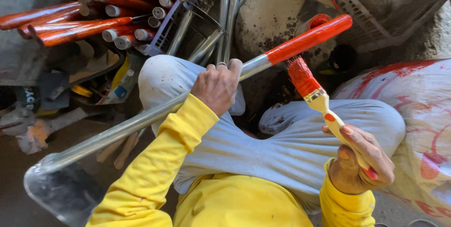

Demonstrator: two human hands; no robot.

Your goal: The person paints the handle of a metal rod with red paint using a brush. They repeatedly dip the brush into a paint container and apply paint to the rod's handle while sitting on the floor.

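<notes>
Far left, top: a stack of painted poles (80,29), orange-red with bare metal ends, lying against a pale plastic crate (181,15). Below them, floor clutter and scraps.

Lower left: a flat metal shovel blade (61,189), joined to a long steel handle (141,121) that runs diagonally up to the right across the person's grey-trousered knee (164,79).

Centre: left hand (217,86), yellow sleeve, fingers curled tight round the steel handle near its middle.

Right of centre: the handle's upper end (310,39), coated in wet orange-red paint.

Just below it: a paintbrush (312,90), bristles loaded red, close under the painted part.

Right: right hand (359,159), fingers closed round the brush's pale grip.

Far right: a white sack (418,95) smeared red.
</notes>
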